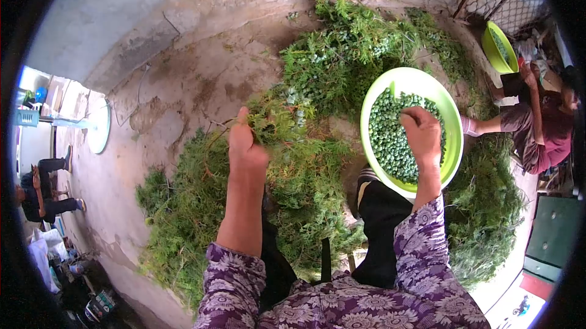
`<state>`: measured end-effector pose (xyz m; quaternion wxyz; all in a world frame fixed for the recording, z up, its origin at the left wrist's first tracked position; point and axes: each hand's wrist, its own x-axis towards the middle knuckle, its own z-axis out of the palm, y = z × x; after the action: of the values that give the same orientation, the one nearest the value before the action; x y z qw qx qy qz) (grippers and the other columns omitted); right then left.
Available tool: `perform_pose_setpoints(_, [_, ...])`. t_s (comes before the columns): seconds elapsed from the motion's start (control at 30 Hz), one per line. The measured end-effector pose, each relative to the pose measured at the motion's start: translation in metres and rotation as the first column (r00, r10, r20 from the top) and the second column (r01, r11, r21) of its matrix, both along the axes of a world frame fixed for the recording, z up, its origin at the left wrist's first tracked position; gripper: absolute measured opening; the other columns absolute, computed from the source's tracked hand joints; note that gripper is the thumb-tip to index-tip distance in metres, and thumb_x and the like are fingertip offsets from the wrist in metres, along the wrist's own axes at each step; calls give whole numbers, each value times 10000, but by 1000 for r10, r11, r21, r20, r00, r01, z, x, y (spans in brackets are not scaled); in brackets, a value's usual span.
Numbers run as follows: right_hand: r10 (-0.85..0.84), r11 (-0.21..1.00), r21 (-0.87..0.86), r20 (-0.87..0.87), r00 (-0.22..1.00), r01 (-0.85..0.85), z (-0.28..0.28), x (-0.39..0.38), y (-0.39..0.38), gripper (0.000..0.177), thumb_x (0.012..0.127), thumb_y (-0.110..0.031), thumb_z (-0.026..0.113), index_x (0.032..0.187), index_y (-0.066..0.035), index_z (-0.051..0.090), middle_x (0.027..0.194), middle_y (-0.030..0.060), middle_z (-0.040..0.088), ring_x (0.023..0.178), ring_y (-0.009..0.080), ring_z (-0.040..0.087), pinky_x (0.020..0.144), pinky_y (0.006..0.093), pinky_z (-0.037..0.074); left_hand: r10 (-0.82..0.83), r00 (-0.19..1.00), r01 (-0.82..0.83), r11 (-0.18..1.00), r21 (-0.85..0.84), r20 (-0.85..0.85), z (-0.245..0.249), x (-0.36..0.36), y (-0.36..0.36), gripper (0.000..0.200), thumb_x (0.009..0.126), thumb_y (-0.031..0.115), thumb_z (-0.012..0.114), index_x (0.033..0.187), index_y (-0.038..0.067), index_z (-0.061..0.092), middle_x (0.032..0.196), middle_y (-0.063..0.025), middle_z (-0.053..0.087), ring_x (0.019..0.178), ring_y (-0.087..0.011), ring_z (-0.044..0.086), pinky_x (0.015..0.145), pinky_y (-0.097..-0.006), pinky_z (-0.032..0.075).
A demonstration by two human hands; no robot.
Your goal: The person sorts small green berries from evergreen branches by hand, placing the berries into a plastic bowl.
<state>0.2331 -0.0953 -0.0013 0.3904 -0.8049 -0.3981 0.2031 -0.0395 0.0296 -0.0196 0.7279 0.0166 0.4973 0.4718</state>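
My left hand (247,146) is closed around the stem of a leafy evergreen sprig (278,120), with pale bluish-green berries at its far end. To the right, a lime-green plastic basin (453,127) rests by my right knee, holding a heap of small round green berries (390,137). Over these berries is my right hand (423,135), its fingers curled and pressed together. Whatever those fingers may hold is hidden from view. Cut evergreen branches (311,188) lie under and between my hands.
A larger pile of berry-bearing branches (351,54) lies ahead, near the wall. At right, a seated person (543,121) is beside another green basin (499,48). A second person (46,188) sits at far left, near a standing fan (99,126).
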Motion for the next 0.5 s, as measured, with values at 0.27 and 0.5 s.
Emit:
perform_pose_setpoints(0.27, [477,835,169,-698,534,-524,28,-122,11,130,708,-98,635,800,-25,580,704,-16,550,656,37,484,577,209,423,-39,999,40,996,76,-16,-13,8,0,312,895,291,378,984,25,516,934,-99,563,813,-241,545,726,-407,450])
perform_pose_setpoints(0.5, [514,835,140,141,846,-531,2,-137,13,258,628,-105,681,834,-43,540,750,108,541,650,249,554,560,332,450,-167,967,124,968,217,194,-25,10,-4,339,907,294,338,1007,18,506,963,-102,563,831,-246,548,770,-415,442])
